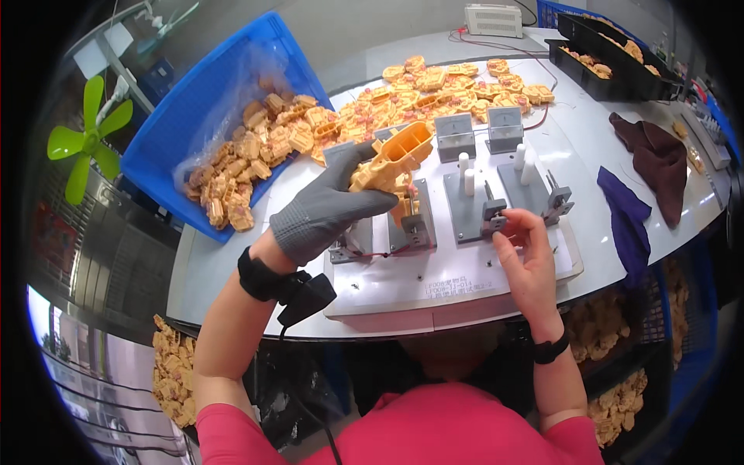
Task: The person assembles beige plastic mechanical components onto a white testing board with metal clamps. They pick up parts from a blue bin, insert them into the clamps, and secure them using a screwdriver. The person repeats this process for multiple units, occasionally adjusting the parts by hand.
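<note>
Near four white pegs (469, 184), left grip (329, 203) clamps one yellow housing (381, 169); right grip (532, 267), I can't tell.

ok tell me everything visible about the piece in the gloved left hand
The piece is a yellow-orange, plastic-looking housing with a deep, elongated opening at its upper right end. It is tilted, opening upward. The gloved left hand grips its lower left part near a grey fixture; contact with the fixture is unclear.

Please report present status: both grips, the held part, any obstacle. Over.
Left grip: gloved, holding orange plastic part. Right grip: bare, at grey fixture block. Two white pegs stand beyond block; nothing seen blocking right grip.
</note>
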`<action>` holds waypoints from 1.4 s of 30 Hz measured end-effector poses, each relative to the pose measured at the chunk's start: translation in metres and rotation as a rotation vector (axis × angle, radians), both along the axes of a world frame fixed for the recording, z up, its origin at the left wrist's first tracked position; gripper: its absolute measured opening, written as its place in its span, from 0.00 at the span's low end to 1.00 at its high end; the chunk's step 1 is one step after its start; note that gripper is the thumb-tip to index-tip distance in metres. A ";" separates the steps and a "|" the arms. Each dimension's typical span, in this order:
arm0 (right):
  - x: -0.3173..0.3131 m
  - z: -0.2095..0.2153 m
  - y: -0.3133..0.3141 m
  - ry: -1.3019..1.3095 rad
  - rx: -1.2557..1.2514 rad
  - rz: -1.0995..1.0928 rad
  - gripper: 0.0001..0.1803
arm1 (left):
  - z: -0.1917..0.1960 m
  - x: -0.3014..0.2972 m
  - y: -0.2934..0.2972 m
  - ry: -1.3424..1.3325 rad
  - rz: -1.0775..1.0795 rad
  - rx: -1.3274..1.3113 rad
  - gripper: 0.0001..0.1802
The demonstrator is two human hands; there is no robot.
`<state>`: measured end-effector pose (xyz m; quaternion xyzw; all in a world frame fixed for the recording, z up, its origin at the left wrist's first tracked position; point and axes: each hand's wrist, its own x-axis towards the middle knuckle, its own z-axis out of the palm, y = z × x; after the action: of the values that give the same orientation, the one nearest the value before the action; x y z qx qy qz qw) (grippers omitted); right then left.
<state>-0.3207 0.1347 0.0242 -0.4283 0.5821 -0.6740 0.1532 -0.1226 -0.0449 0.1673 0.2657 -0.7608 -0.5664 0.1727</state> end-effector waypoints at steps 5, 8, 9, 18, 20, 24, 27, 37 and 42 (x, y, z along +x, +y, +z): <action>-0.004 0.004 0.003 -0.003 0.004 0.063 0.20 | 0.004 -0.021 -0.004 -0.027 -0.029 0.051 0.38; -0.006 0.002 0.004 -0.014 -0.017 0.088 0.21 | 0.005 -0.026 -0.003 -0.044 -0.046 0.029 0.39; -0.006 0.003 0.004 -0.012 -0.015 0.090 0.21 | 0.007 -0.027 -0.002 -0.063 -0.038 0.030 0.40; -0.006 0.007 0.007 0.030 -0.028 0.090 0.22 | 0.007 -0.031 -0.004 -0.084 -0.037 -0.002 0.42; -0.006 0.006 0.007 0.037 -0.034 0.088 0.22 | 0.010 -0.032 -0.003 -0.112 -0.026 -0.028 0.42; -0.006 0.007 0.007 0.058 -0.038 0.077 0.22 | 0.015 -0.036 0.002 -0.184 -0.034 -0.158 0.40; -0.006 0.005 0.007 0.065 -0.041 0.077 0.22 | 0.014 -0.038 0.005 -0.158 -0.031 -0.131 0.39; -0.007 0.005 0.007 0.067 -0.042 0.084 0.22 | 0.008 -0.041 -0.001 -0.162 -0.025 -0.250 0.36; -0.007 0.006 0.007 0.079 -0.044 0.082 0.22 | 0.004 -0.040 -0.007 -0.176 -0.034 -0.298 0.35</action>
<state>-0.3276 0.1419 0.0301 -0.4815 0.5547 -0.6623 0.1480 -0.1626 -0.0514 0.1715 0.2730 -0.8528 -0.4247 0.1332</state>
